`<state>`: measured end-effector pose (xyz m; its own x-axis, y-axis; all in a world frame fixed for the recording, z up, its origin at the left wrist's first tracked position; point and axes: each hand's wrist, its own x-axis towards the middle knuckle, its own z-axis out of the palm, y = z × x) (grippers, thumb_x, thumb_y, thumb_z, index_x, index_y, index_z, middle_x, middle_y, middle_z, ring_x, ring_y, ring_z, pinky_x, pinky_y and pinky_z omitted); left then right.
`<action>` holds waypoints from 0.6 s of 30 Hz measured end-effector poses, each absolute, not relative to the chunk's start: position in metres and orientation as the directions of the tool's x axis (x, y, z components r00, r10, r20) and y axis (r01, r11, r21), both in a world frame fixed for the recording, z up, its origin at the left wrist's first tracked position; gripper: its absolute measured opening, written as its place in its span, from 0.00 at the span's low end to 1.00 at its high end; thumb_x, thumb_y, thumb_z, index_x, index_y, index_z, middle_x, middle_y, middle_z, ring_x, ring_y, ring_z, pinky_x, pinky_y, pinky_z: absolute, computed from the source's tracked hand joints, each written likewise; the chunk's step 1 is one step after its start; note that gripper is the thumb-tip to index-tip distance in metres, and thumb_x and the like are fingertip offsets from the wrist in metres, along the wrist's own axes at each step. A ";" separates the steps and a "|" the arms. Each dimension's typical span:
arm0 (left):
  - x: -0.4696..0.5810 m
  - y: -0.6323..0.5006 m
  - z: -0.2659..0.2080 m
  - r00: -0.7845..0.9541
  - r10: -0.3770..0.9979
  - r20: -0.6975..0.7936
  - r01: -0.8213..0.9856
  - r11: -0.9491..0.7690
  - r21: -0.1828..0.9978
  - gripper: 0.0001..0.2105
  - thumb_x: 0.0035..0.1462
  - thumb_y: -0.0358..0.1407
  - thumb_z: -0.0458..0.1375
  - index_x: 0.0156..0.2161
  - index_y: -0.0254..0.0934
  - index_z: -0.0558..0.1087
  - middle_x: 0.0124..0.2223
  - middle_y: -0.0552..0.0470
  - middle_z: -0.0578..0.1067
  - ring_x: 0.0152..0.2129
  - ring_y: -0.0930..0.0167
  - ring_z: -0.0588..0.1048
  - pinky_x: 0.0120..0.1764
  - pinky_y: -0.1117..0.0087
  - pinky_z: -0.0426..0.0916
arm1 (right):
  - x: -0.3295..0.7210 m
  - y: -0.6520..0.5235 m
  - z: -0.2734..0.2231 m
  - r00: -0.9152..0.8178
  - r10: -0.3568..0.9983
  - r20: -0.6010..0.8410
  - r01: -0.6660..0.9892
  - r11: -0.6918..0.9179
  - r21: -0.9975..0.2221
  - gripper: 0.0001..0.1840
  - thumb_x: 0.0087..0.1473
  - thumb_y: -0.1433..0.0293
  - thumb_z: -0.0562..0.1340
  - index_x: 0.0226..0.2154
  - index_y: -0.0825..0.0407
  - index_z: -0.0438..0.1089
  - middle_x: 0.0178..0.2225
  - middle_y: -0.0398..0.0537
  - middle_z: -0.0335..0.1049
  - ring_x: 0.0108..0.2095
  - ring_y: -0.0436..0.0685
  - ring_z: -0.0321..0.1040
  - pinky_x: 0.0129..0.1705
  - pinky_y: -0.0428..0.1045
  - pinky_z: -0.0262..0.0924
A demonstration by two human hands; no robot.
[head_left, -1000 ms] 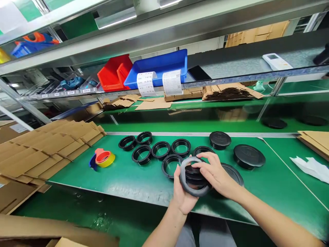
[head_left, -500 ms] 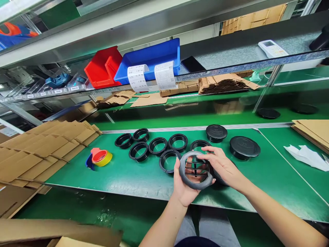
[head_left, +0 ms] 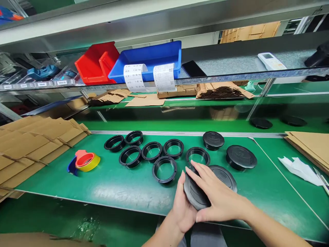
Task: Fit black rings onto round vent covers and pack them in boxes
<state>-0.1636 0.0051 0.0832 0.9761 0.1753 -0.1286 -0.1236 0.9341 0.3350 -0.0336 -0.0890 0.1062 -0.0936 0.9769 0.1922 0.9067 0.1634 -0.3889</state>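
Note:
Just over the bench's front edge, my two hands are on a black round air vent (head_left: 194, 193). My left hand (head_left: 182, 209) cups its rim from the left and below. Across its top lies my right hand (head_left: 218, 193), fingers on the far side and thumb at the near edge, covering much of it. The visible part of the vent's face looks solid. Partly behind my right hand is a black round disc-topped piece (head_left: 224, 176). Close beyond my fingers lie a black open ring (head_left: 189, 156) and another ring (head_left: 164, 181).
More black rings (head_left: 151, 158) lie on the green bench (head_left: 115, 188). Disc-topped pieces (head_left: 241, 156) sit at right. A tape dispenser (head_left: 87, 163) and cardboard stack (head_left: 33, 147) are left; white paper (head_left: 300, 169) is right. A shelf above holds red (head_left: 95, 68) and blue (head_left: 151, 56) bins.
The vent was held up with open slats showing; now its visible face looks solid and my right hand lies across it. My hands moved slightly lower, and the head view shifted.

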 end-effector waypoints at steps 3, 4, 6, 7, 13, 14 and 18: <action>-0.166 0.002 0.082 0.953 0.265 -0.145 -0.172 0.871 0.459 0.38 0.61 0.65 0.42 0.63 0.38 0.65 0.61 0.41 0.68 0.61 0.53 0.63 0.63 0.51 0.56 | -0.018 -0.082 0.116 -0.085 0.979 0.184 0.870 0.162 -0.466 0.62 0.46 0.53 0.71 0.72 0.45 0.37 0.71 0.58 0.35 0.69 0.73 0.36 0.65 0.67 0.49; -0.168 0.002 0.078 0.920 0.367 -0.137 -0.229 0.787 0.573 0.36 0.63 0.63 0.41 0.63 0.41 0.65 0.62 0.43 0.67 0.61 0.54 0.62 0.63 0.51 0.55 | -0.010 -0.076 0.118 -0.038 0.975 0.221 0.867 0.142 -0.477 0.59 0.47 0.56 0.70 0.71 0.45 0.39 0.71 0.57 0.38 0.69 0.71 0.38 0.65 0.66 0.50; -0.171 0.000 0.066 0.819 0.574 0.013 -0.297 0.405 0.865 0.28 0.65 0.57 0.46 0.61 0.45 0.68 0.63 0.44 0.66 0.62 0.55 0.61 0.64 0.50 0.51 | 0.012 -0.059 0.121 0.102 0.948 0.301 0.884 0.053 -0.464 0.52 0.50 0.57 0.67 0.70 0.48 0.43 0.69 0.58 0.43 0.68 0.69 0.42 0.65 0.66 0.50; -0.172 -0.002 0.057 0.793 0.591 0.147 -0.276 0.133 0.952 0.23 0.66 0.53 0.50 0.60 0.46 0.70 0.63 0.44 0.67 0.62 0.54 0.60 0.65 0.48 0.47 | 0.023 -0.049 0.120 0.167 0.932 0.322 0.900 -0.010 -0.437 0.50 0.52 0.56 0.66 0.70 0.50 0.45 0.68 0.61 0.45 0.67 0.70 0.43 0.65 0.67 0.49; -0.157 -0.021 -0.009 0.909 0.071 0.411 -0.313 -0.534 0.786 0.31 0.65 0.42 0.55 0.69 0.49 0.51 0.66 0.39 0.60 0.64 0.44 0.55 0.59 0.29 0.28 | 0.052 0.005 0.087 0.190 0.972 0.142 0.974 -0.168 -0.152 0.56 0.46 0.48 0.68 0.68 0.60 0.52 0.63 0.72 0.53 0.61 0.78 0.52 0.59 0.70 0.54; -0.153 -0.023 -0.017 0.910 0.050 0.412 -0.324 -0.535 0.780 0.30 0.66 0.42 0.53 0.69 0.50 0.49 0.67 0.39 0.59 0.65 0.44 0.55 0.58 0.29 0.28 | 0.052 0.008 0.079 0.188 0.975 0.120 0.977 -0.172 -0.128 0.56 0.47 0.47 0.68 0.68 0.60 0.51 0.63 0.72 0.53 0.61 0.79 0.52 0.59 0.70 0.54; -0.150 -0.021 -0.035 0.903 0.062 0.425 -0.345 -0.485 0.804 0.26 0.67 0.42 0.50 0.68 0.52 0.53 0.66 0.41 0.61 0.64 0.46 0.56 0.59 0.33 0.23 | 0.049 0.011 0.068 0.172 0.979 0.112 0.983 -0.164 -0.080 0.54 0.55 0.42 0.59 0.70 0.60 0.46 0.67 0.74 0.45 0.66 0.80 0.44 0.62 0.73 0.46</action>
<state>-0.1498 -0.0210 -0.0354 0.9033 0.0619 0.4246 -0.3445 -0.4852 0.8037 0.0492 0.0108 0.0680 0.1724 0.9786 0.1121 0.9832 -0.1640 -0.0804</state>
